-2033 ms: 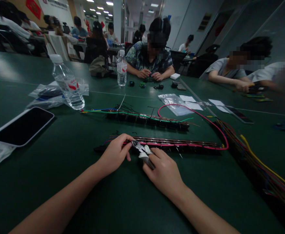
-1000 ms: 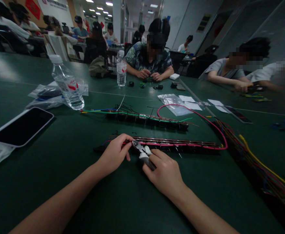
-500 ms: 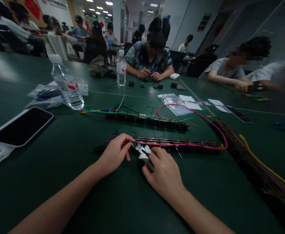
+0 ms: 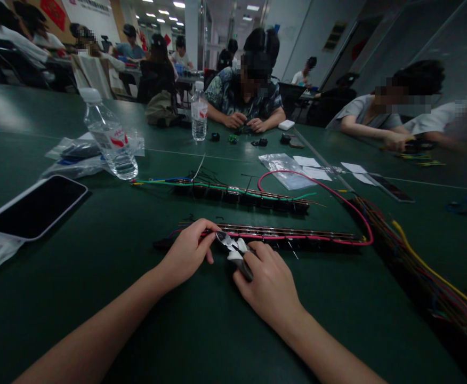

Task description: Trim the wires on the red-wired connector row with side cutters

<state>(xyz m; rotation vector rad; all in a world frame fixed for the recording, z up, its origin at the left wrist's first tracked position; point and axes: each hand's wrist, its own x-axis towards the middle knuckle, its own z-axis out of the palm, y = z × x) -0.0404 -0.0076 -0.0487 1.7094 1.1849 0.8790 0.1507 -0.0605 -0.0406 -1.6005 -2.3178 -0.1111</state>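
Note:
My right hand (image 4: 271,282) is closed round the dark-and-white handles of diagonal cutters (image 4: 229,244). Their metal jaws point up and left, close to the fingertips of my left hand (image 4: 189,250). Thumb and forefinger of that left hand are pinched together at the jaws; what lies between them is too small to make out. Both hands are at the near side of a long black strip (image 4: 317,238) with copper-coloured wires and a thick red wire (image 4: 297,236) along it. Small pale and black tie ends stick out from the strip. My left hand hides part of it.
Behind lies a second wired strip (image 4: 241,197) with a green wire. A long wire bundle (image 4: 429,266) runs down the right side. At left are a phone (image 4: 37,208) and a water bottle (image 4: 111,141). A plastic bag (image 4: 285,170) lies farther back; co-workers (image 4: 245,101) sit across.

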